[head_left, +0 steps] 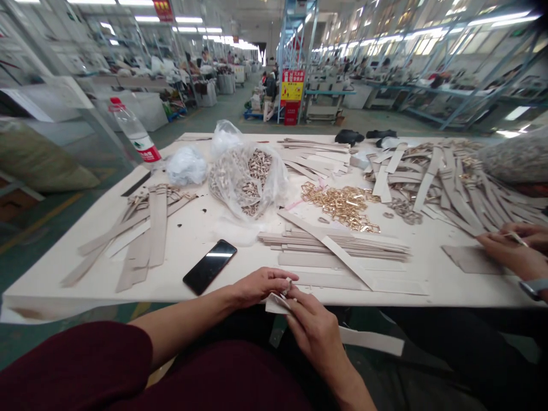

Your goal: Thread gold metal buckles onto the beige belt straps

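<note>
My left hand point(261, 285) is closed at the table's front edge, its fingertips pinching a small beige loop point(288, 283). Close against it, my right hand point(314, 325) is closed on a beige strap; one end point(277, 305) shows between the hands and the other point(372, 341) sticks out to the right, below the table edge. Just beyond the hands lie stacked flat beige straps point(338, 245), one laid diagonally across. Gold metal rings point(342, 205) form a pile behind that stack. A clear plastic bag point(248, 180) holds many small beige loops.
A black phone point(210, 266) lies left of my hands on the white table point(51, 285). Finished-looking straps point(157, 225) and a bottle point(136, 134) stand farther left. At right, another person's hands point(514, 251) work beside a large strap pile point(449, 177).
</note>
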Tool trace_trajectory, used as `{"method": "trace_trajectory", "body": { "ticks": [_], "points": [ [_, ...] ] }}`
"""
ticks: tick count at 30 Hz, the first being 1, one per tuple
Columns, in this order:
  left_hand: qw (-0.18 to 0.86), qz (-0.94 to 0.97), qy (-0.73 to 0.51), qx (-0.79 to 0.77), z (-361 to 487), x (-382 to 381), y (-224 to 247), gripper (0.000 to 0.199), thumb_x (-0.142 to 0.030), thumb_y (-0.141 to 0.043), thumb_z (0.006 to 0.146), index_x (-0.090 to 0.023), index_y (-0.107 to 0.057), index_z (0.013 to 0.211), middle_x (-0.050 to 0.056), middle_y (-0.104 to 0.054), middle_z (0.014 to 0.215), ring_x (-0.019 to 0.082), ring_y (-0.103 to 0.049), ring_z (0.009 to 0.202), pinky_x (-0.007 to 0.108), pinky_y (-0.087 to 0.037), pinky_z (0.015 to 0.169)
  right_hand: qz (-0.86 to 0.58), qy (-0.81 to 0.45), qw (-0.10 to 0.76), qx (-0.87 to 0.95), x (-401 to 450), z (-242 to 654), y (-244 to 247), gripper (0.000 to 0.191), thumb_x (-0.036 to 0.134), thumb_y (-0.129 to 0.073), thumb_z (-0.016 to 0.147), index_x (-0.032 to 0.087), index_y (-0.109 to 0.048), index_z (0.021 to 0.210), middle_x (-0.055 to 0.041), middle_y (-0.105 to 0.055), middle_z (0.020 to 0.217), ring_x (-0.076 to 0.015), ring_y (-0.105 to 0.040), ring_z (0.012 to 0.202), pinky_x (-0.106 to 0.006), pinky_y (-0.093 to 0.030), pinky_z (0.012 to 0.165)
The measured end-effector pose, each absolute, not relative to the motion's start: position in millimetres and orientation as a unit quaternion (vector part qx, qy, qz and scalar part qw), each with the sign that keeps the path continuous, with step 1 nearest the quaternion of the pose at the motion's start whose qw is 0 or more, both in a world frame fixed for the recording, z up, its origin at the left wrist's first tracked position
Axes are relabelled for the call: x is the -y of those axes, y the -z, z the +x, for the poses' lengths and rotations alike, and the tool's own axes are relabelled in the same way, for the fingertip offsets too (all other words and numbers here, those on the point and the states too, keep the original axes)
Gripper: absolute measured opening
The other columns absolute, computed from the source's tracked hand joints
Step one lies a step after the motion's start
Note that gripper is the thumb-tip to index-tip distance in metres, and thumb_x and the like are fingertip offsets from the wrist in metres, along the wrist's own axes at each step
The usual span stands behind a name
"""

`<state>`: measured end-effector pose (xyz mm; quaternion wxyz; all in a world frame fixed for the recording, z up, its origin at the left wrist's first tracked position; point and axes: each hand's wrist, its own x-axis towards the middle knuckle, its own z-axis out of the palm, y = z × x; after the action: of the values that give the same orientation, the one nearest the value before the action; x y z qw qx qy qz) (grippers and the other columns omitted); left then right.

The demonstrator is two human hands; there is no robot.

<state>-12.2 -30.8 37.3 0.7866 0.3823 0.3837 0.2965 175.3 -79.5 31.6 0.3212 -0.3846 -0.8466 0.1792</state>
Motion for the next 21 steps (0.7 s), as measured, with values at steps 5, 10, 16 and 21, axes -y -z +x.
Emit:
{"method": "trace_trajectory", "body": {
  "ticks": [5,10,16,21],
  "points": [
    [0.725,0.475,-0.335,-0.371,-13,29,-42,0.043,-0.033,-0.065,0.079,-0.015,-0.061,0.118,0.011,-0.064,0.11,0.014,-0.058,0.081,0.026,-0.046,0.076,-0.502,-0.391,0.322,0.702,86,189,-36,0.026,0.035,-0.048,0.09,0.021,-0.067,0.102,-0.004,-0.066,0.081,-0.0168,-0.061,0.072,-0.025,-0.047,0.064],
    [0.692,0.559,-0.296,-0.347,-14,33,-49,0.045,-0.031,-0.063,0.08,-0.016,-0.059,0.122,0.009,-0.065,0.108,0.015,-0.059,0.082,0.027,-0.046,0.078,-0.513,-0.434,0.304,0.676,86,190,-32,0.032,0.04,-0.048,0.089,0.022,-0.069,0.104,-0.0047,-0.067,0.08,-0.0193,-0.061,0.075,-0.027,-0.046,0.069],
    [0.568,0.709,-0.216,-0.359,-19,30,-61,0.04,-0.035,-0.055,0.086,-0.017,-0.06,0.121,0.008,-0.068,0.104,0.014,-0.062,0.072,0.021,-0.048,0.068,-0.531,-0.364,0.266,0.718,86,192,-26,0.033,0.04,-0.046,0.09,0.021,-0.071,0.097,-0.0076,-0.07,0.084,-0.0205,-0.063,0.078,-0.028,-0.045,0.075],
    [0.471,0.794,-0.206,-0.324,-12,35,-57,0.041,-0.034,-0.051,0.089,-0.018,-0.055,0.126,0.011,-0.062,0.119,0.021,-0.061,0.101,0.027,-0.046,0.089,-0.534,-0.421,0.3,0.669,87,190,-22,0.033,0.042,-0.047,0.089,0.02,-0.072,0.094,-0.0043,-0.071,0.082,-0.0188,-0.064,0.076,-0.024,-0.045,0.068]
  ]
}}
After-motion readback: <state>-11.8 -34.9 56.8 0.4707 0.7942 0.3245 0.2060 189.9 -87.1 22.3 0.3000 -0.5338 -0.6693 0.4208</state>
